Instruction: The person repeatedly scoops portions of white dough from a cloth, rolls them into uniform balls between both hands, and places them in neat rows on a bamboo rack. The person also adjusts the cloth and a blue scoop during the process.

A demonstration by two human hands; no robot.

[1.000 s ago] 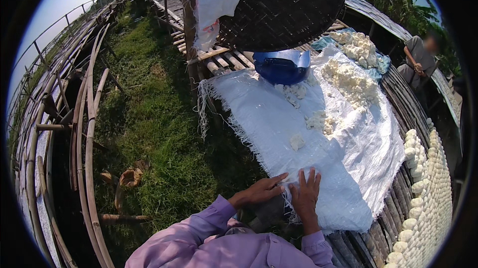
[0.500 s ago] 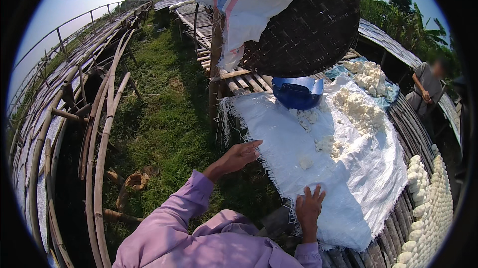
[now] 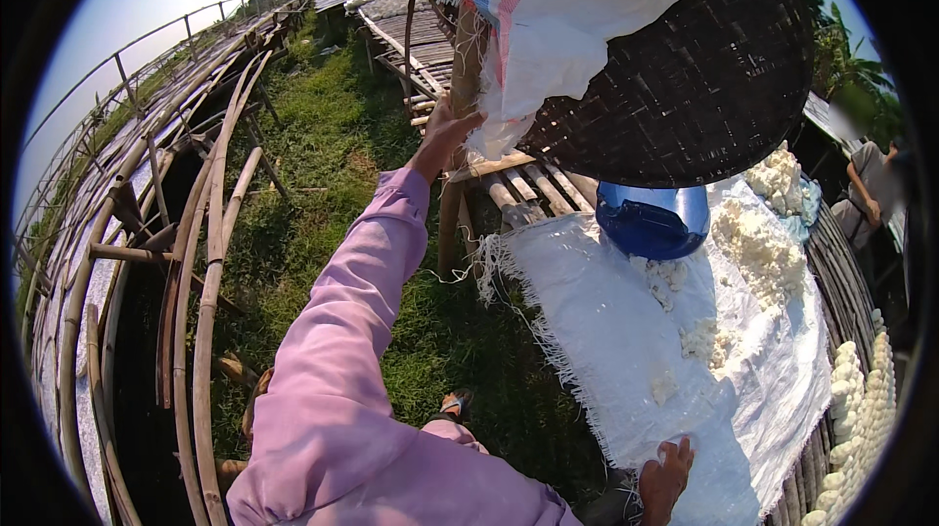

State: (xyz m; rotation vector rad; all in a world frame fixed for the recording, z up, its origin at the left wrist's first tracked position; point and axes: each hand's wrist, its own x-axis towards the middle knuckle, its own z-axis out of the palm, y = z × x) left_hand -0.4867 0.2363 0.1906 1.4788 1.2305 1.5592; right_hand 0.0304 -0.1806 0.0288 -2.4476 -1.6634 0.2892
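My left hand (image 3: 448, 133) reaches far up and wraps round a wooden post (image 3: 470, 57). A white woven sack with blue and red stripes (image 3: 548, 13) hangs beside it, partly over a dark round woven bamboo tray (image 3: 699, 76). My right hand (image 3: 667, 475) lies on the near part of a white woven plastic sheet (image 3: 606, 330), its fingers apart and slightly bent. On that sheet rest a blue plastic basin (image 3: 653, 223) and crumbly cream-white lumps (image 3: 758, 252). A larger white heap (image 3: 779, 179) sits farther back on light blue plastic.
Slatted bamboo racks (image 3: 533, 196) support the sheet. Rows of small white rounded pieces (image 3: 859, 409) line the right side. Grass (image 3: 323, 184) runs between this rack and another with long bamboo poles (image 3: 217, 282) at left. A person in grey (image 3: 866, 189) is at far right.
My left hand has gone from beside the sheet's left edge up and forward onto the post. The right hand stays on the sheet, its fingers more bent. The view has shifted left.
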